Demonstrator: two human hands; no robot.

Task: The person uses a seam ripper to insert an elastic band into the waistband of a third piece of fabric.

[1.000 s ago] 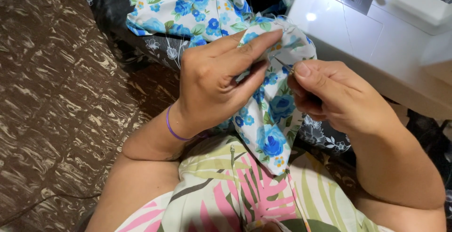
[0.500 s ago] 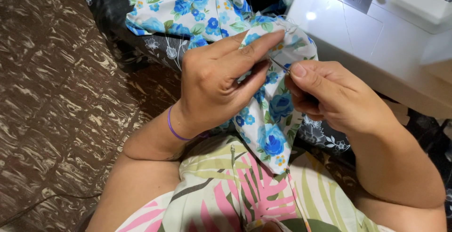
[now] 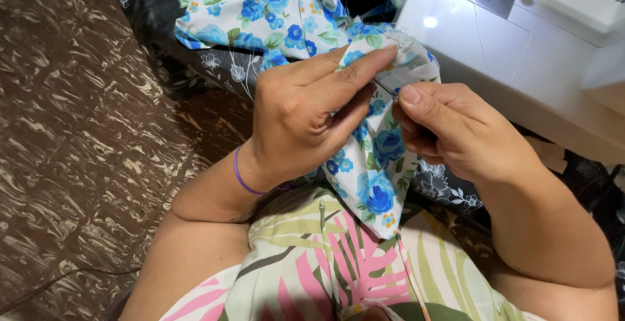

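I see the brown floor (image 3: 84, 139) with pale swirls filling the left side, and the white sewing machine (image 3: 521, 54) at the upper right. Between them lies the blue-flower cloth (image 3: 273, 21), which runs from the top of the view down toward the lap — its long axis goes nearly vertical, and the narrow lower end (image 3: 381, 197) points down to the leaf-print clothing (image 3: 325, 275).

The left hand (image 3: 306, 119) is closed on the cloth, with the forefinger stretched to the right along the upper fold and the thumb pressing from below. The right hand (image 3: 456, 132) is also closed, its fingers pinched narrow on a thin dark tool (image 3: 385, 89) — a needle or a pin, I cannot tell which. The tool lies slanted, its tip pointing up-left at the left fingertips. A purple band (image 3: 242, 178) sits on the left wrist.

Compared with half a second ago, the right thumb has moved slightly nearer to the left fingers; the cloth keeps the same position.
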